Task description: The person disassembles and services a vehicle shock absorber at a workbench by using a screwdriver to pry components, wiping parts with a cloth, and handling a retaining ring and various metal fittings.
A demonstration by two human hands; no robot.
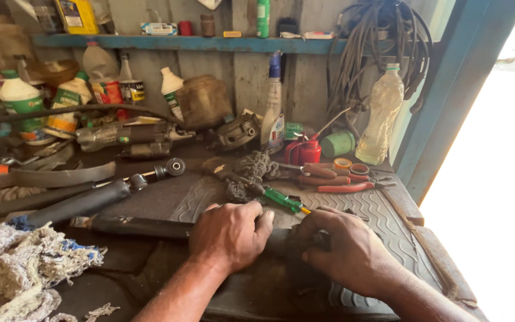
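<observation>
A long dark shock absorber tube [135,226] lies across the rubber mat [382,220] on the workbench. My left hand [230,235] is wrapped over the tube near its middle. My right hand [344,247] grips the tube's dark right end, where a small black part sits under the fingers. Just beyond both hands lies a green-handled screwdriver [284,200] beside a greasy rag [251,170].
A second shock absorber [99,197] lies at the left, with a heap of cotton waste [25,268] below it. Red-handled pliers [344,182], a red oil can [304,150], a clear plastic bottle [379,116] and several bottles stand behind. The bench edge runs along the right.
</observation>
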